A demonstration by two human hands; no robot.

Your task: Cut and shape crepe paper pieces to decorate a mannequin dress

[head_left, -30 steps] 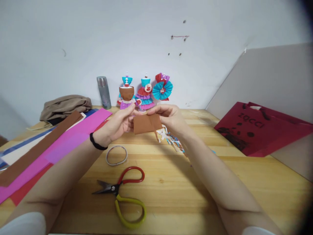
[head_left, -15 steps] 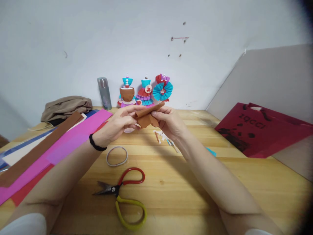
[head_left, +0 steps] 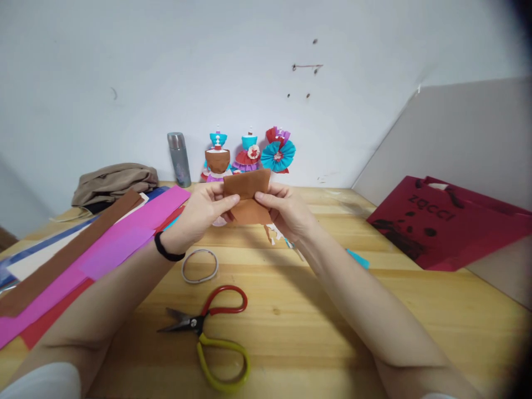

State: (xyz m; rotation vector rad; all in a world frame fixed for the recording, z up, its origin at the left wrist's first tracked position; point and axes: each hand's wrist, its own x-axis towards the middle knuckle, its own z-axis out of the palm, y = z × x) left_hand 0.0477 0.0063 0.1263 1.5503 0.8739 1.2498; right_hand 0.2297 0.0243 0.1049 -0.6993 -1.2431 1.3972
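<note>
A piece of brown crepe paper (head_left: 248,185) is held up above the table between both hands, with a crease across its middle. My left hand (head_left: 203,208) pinches its left edge, thumb on the near face. On the opposite edge, my right hand (head_left: 288,210) grips it the same way. Behind the paper stand small paper dress figures, one with a brown top (head_left: 218,161), one with a turquoise top (head_left: 249,142) and one with a turquoise rosette (head_left: 278,157). White and coloured paper scraps (head_left: 272,235) lie below my right hand.
Scissors (head_left: 195,323) with red and yellow handles lie open in front, beside a roll of tape (head_left: 200,266). Coloured paper strips (head_left: 120,230), a brown cloth (head_left: 116,183) and a flask (head_left: 179,159) are left. A red bag (head_left: 449,221) leans at right.
The brown crepe paper was tilted and crumpled; now it is spread flatter and more level. My left thumb has come onto its near face, and both hands hold opposite edges.
</note>
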